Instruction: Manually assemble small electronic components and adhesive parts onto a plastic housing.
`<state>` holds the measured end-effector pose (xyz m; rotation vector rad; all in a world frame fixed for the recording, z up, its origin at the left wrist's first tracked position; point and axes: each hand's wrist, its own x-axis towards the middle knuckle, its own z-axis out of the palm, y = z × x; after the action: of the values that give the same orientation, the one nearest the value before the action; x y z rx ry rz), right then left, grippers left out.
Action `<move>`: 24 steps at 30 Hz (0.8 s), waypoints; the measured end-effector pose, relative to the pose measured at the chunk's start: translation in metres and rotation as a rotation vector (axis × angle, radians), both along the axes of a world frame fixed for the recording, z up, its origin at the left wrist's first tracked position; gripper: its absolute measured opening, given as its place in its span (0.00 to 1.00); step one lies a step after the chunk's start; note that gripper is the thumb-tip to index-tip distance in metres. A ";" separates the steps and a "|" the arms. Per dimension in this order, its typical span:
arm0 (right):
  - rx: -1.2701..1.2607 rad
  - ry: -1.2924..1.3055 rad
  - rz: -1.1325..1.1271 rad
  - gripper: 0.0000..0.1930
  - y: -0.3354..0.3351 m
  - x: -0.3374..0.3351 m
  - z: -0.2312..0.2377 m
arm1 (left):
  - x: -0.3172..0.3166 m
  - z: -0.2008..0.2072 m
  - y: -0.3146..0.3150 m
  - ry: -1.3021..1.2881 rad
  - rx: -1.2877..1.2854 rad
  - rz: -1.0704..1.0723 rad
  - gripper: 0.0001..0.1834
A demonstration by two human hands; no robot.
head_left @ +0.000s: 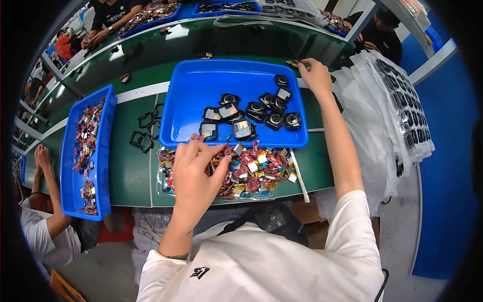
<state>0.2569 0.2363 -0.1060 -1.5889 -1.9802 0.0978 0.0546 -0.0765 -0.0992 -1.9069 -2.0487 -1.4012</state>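
My right hand [318, 78] reaches past the far right corner of a blue tray [188, 90], finger and thumb pinched on a small circuit board [292, 63] over the green belt. My left hand [193, 168] hovers over a shallow clear tray [163, 194] near me, thumb and forefinger apart. A heap of small red circuit boards with silver and yellow parts [251, 168] fills that clear tray; the hand hides its left part. Several black watch cases [256, 109] lie in the right half of the blue tray, some with silver batteries on them.
Black frames [142, 141] lie left of the blue tray. A second blue tray [106, 151] of boards stands further left, beside another person's hands [43, 156]. Plastic-wrapped trays of black cases [402, 100] are stacked at right. Loose pieces [125, 78] dot the green belt [151, 63].
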 end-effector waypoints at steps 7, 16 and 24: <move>-0.191 0.391 0.808 0.11 -0.163 -0.022 0.044 | -0.003 -0.008 0.003 -0.017 -0.003 -0.092 0.07; 0.116 0.116 0.944 0.09 -0.211 -0.043 0.015 | -0.011 -0.001 -0.005 -0.192 0.044 0.009 0.04; 0.126 0.056 0.947 0.09 -0.216 -0.055 0.010 | -0.024 0.001 -0.018 0.101 -0.036 -0.013 0.08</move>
<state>0.2016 0.0202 -0.0961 -0.4561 -2.4590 0.3665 0.0305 -0.0942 -0.0985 -1.9647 -2.0326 -1.2505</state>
